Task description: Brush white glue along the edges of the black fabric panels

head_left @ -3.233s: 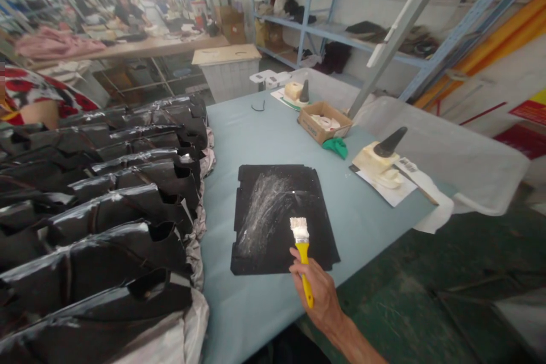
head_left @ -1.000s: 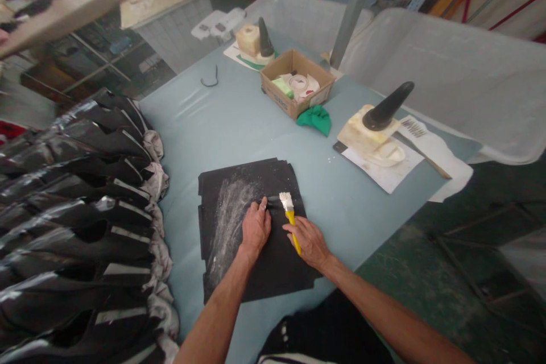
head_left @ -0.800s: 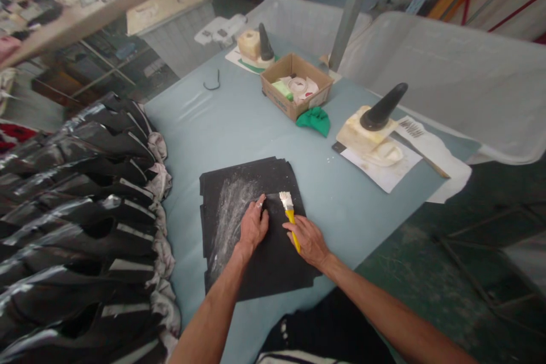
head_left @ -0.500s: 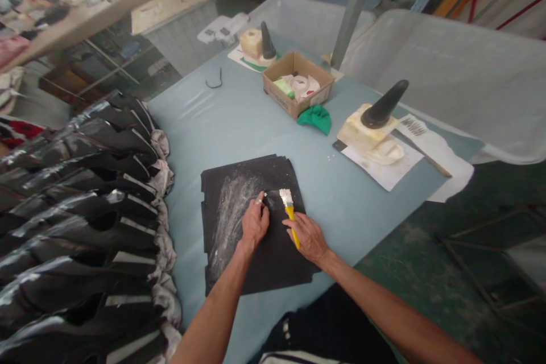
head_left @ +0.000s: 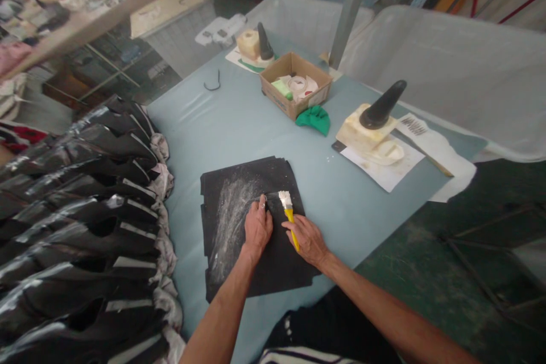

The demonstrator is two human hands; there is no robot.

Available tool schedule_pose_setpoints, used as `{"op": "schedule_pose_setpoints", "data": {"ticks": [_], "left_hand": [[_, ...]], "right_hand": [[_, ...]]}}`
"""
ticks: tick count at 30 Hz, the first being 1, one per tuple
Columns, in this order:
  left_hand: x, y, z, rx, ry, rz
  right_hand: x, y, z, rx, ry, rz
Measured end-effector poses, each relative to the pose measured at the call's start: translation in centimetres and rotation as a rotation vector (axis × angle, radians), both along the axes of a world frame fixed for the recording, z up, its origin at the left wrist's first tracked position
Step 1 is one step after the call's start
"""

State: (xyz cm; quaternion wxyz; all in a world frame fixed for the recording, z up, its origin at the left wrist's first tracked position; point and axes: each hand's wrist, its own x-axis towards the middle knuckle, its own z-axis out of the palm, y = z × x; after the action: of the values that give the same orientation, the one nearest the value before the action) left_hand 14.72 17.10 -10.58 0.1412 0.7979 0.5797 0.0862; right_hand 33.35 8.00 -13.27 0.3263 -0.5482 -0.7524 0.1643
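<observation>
A yellow-handled paintbrush [head_left: 290, 215] is gripped in my right hand [head_left: 309, 240]. Its white-coated bristles point away from me over the right part of a black sheet [head_left: 277, 273]. My left hand [head_left: 257, 226] lies on that sheet to the left of the brush, index finger stretched forward and pressing down. A dark, thin-edged piece seems to lie by its fingertip, but black on black hides its shape. White streaks and specks cover the left half of the sheet.
Many black shoe-upper-like pieces [head_left: 102, 222] line the table's left side. Beyond the sheet stand a cardboard box [head_left: 294, 96], a green cloth [head_left: 314, 119] and a cream block with a black horn-shaped top [head_left: 381, 108]. Another brush [head_left: 430, 151] lies at right. Large plastic bins [head_left: 447, 79] border the back.
My left hand has shifted slightly right and toward me, its index finger now straighter. My right hand with the paintbrush has barely moved.
</observation>
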Motion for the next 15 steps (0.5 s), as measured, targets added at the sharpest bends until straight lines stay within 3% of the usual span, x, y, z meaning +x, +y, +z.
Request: {"op": "schedule_pose_setpoints", "data": {"ticks": [4,10,15], "left_hand": [[0.0,0.1,0.0,0.008,0.024,-0.014],[0.0,-1.5,0.9,0.026,0.072,-0.044],[0.2,-0.1,0.3,0.018,0.101,-0.026]], "right_hand": [[0.0,-0.1,-0.1,-0.006,-0.003,0.004],[0.0,0.0,-0.3,-0.002,0.000,0.000],[0.1,0.0,-0.2,-0.007,-0.001,0.008]]}}
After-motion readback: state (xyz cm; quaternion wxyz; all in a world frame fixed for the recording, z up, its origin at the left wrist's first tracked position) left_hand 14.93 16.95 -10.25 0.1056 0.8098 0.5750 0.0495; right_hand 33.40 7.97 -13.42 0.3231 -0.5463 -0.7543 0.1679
